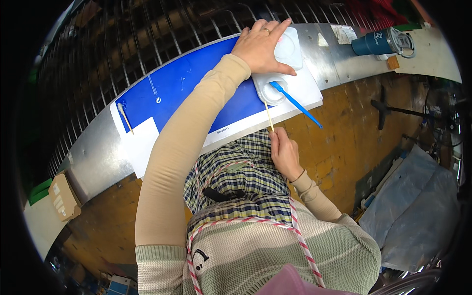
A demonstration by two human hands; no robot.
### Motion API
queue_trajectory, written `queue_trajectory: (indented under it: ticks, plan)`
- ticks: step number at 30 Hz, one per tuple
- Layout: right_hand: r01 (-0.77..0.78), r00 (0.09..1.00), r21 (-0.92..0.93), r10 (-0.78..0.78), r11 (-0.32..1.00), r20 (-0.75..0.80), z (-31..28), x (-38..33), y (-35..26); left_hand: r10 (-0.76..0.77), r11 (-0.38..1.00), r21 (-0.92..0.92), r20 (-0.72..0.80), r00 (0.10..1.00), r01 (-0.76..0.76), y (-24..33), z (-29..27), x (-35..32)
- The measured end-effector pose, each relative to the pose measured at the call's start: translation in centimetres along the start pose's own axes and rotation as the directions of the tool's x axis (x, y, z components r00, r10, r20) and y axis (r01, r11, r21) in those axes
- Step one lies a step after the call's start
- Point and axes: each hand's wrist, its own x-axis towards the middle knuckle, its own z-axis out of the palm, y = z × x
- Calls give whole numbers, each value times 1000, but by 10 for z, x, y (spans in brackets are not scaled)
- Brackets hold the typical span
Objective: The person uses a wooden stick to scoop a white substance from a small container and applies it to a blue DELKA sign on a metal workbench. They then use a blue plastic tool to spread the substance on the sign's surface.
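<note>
Two hands work over the blue sheet (187,88) that lies on the metal bench (93,147). The left hand (260,46) lies spread and flat on a white plastic tray (287,49) at the sheet's right end, pressing it down. The right hand (284,152), at the sheet's near edge, pinches the lower end of a thin wooden stick (268,115) between fingertips; the stick's tip reaches into the tray's round well, beside a blue spatula (295,102) that leans out of it. The stick looks light, stiff and easy to snap, so a low, gentle pinch suits it. Another stick (124,117) lies at the sheet's left end, above a white paper (140,142). A dark blue mug (376,43) stands well right of the sheet.
</note>
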Motion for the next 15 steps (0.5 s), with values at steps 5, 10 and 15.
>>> queue_trajectory:
  ticks: [5, 10, 15]
  plan:
    - [77, 994, -117, -85, 990, -65, -35, 3, 10, 1, 1000, 13, 1, 1000, -1, 0, 1, 1]
    - [72, 985, -348, -122, 935, -123, -63, 12, 14, 9, 1000, -13, -26, 1000, -10, -2, 2, 1]
    - [61, 998, -405, -67, 912, -1, -56, 13, 9, 7, 998, -67, -18, 1000, -9, -4, 5, 3]
